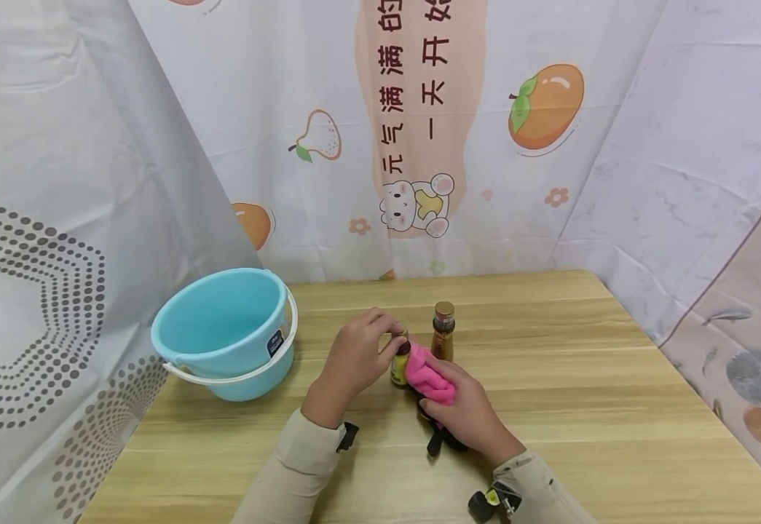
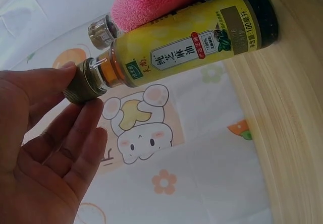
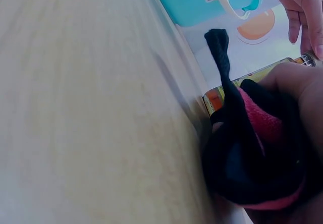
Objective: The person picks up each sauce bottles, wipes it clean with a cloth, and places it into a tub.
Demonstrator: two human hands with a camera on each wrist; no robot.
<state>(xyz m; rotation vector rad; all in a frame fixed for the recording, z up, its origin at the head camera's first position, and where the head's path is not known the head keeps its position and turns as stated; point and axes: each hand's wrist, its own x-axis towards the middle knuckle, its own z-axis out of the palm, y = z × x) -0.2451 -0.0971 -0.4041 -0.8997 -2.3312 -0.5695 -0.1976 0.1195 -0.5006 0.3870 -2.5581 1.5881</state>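
A sesame oil bottle (image 2: 186, 45) with a yellow label stands upright on the table. My left hand (image 1: 360, 353) pinches its dark cap (image 2: 83, 85) between thumb and fingers. A pink cloth (image 1: 429, 375) with black edging is bunched in my right hand (image 1: 468, 415), which holds it against the side of that bottle. From the cloth hangs a black loop (image 3: 219, 52), seen in the right wrist view. Just behind the cloth rises a second, brown bottle (image 1: 443, 331) with a gold cap; its lower part is hidden.
To the left stands a light blue bucket (image 1: 223, 375) with a white handle (image 1: 291, 331). The wood-grain table (image 1: 590, 393) stretches out to the right. Printed curtains (image 1: 275, 73) hang behind and beside the table.
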